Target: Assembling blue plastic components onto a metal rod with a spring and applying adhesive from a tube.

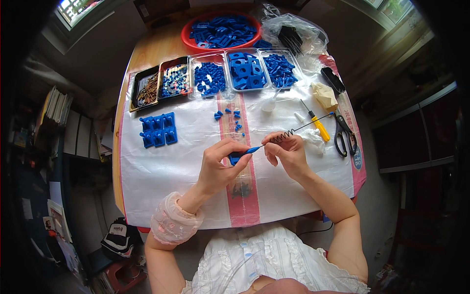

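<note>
My left hand (pixel 221 158) is closed around a blue plastic piece (pixel 236 158) with a square base and a pointed cone, the cone aimed to the right. In my right hand (pixel 289 156), the fingers pinch a thin dark wire (pixel 291 133) with a coiled middle. One wire end meets the cone's tip; whether it goes inside cannot be seen. Its other end stretches to the upper right and carries a small blue tip. Just beyond my hands lie several loose blue cones (pixel 237 114). To the left sits a group of blue base pieces (pixel 157 130) set close together.
Along the back stand trays of screws (pixel 148 91), small metal parts (pixel 175 80), blue cones (pixel 209 78), square blue plates (pixel 246 71) and small blue parts (pixel 280 71). Behind them is a red basin (pixel 185 36). Scissors (pixel 340 139) and a yellow-handled screwdriver (pixel 320 128) lie right.
</note>
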Demonstrator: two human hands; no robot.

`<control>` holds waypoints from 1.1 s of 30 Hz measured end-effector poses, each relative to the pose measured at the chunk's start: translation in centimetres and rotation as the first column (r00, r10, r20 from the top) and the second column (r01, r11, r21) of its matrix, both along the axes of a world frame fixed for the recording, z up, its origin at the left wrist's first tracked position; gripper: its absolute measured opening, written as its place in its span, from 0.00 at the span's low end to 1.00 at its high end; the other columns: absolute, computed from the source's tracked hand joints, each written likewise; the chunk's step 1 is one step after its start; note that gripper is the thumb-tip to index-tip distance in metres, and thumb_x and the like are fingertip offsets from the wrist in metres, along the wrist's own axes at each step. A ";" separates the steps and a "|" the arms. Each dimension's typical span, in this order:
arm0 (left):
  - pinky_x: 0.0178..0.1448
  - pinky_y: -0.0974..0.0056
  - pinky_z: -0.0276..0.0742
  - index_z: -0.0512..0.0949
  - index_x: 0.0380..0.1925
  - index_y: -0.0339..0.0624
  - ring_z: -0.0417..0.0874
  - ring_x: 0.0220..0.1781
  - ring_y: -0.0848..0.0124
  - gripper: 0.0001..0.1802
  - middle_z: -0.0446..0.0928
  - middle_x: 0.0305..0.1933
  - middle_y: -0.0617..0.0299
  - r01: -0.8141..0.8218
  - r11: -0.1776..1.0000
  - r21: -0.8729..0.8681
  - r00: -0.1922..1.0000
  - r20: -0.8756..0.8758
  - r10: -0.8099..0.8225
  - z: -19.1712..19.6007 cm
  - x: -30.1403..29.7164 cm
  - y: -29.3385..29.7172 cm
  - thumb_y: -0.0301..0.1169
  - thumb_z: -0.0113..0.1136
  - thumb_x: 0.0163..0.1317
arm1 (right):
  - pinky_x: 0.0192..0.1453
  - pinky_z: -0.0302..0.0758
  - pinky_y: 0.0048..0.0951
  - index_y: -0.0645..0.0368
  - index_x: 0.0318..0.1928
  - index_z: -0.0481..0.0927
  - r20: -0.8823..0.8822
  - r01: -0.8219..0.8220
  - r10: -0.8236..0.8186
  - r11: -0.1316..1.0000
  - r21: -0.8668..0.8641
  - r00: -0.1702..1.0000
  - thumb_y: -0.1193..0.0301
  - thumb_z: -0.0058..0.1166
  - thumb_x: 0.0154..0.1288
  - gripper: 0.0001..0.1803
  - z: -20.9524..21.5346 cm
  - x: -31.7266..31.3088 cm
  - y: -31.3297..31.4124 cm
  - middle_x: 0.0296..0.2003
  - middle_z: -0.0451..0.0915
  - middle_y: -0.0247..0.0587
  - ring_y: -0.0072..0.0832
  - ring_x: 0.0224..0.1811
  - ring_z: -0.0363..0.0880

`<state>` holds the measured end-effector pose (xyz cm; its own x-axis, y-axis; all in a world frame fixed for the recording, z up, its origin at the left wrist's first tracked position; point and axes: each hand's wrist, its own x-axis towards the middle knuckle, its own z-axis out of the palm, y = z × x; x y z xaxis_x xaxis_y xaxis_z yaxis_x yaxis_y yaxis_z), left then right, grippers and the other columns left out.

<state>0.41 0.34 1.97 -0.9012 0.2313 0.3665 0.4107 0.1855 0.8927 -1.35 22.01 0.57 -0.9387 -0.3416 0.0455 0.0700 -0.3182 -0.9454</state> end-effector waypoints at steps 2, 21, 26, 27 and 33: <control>0.35 0.73 0.74 0.85 0.35 0.36 0.81 0.32 0.76 0.06 0.81 0.31 0.61 -0.001 1.000 0.000 1.000 0.004 0.001 -0.1 0.0 0.0 0.19 0.68 0.56 | 0.24 0.70 0.18 0.65 0.43 0.84 0.004 -0.002 0.002 1.000 -0.002 1.000 0.78 0.59 0.68 0.06 0.0 0.0 0.0 0.28 0.80 0.35 0.17 0.23 0.75; 0.33 0.72 0.72 0.85 0.35 0.37 0.80 0.30 0.75 0.07 0.81 0.30 0.60 0.015 0.999 0.028 0.999 0.030 -0.016 -0.6 0.4 0.4 0.20 0.68 0.55 | 0.23 0.68 0.17 0.64 0.35 0.85 -0.042 -0.018 0.021 0.998 0.057 0.999 0.81 0.64 0.63 0.01 -0.8 0.3 -0.4 0.27 0.80 0.34 0.15 0.23 0.75; 0.33 0.71 0.72 0.85 0.35 0.37 0.80 0.30 0.75 0.07 0.81 0.30 0.60 0.013 1.000 0.009 0.999 0.050 -0.013 -0.8 0.6 0.5 0.20 0.68 0.55 | 0.22 0.68 0.17 0.64 0.34 0.85 -0.047 -0.005 0.007 0.999 0.047 0.999 0.81 0.64 0.62 0.02 -0.8 0.4 -0.6 0.26 0.80 0.34 0.15 0.22 0.75; 0.33 0.71 0.72 0.85 0.35 0.37 0.80 0.30 0.75 0.06 0.81 0.30 0.61 0.009 1.000 0.008 0.999 0.051 -0.010 -0.8 0.6 0.5 0.20 0.68 0.55 | 0.22 0.68 0.17 0.64 0.34 0.85 -0.051 -0.004 0.007 0.998 0.055 0.999 0.81 0.64 0.62 0.02 -0.8 0.4 -0.5 0.26 0.79 0.34 0.15 0.22 0.75; 0.29 0.69 0.67 0.84 0.35 0.35 0.75 0.26 0.76 0.06 0.76 0.27 0.62 0.012 1.000 0.029 1.000 0.013 -0.012 -0.9 0.6 0.7 0.20 0.68 0.56 | 0.22 0.68 0.19 0.64 0.37 0.83 -0.073 -0.024 0.029 0.997 0.073 0.997 0.82 0.61 0.64 0.03 -1.2 0.5 -0.3 0.27 0.77 0.36 0.17 0.24 0.74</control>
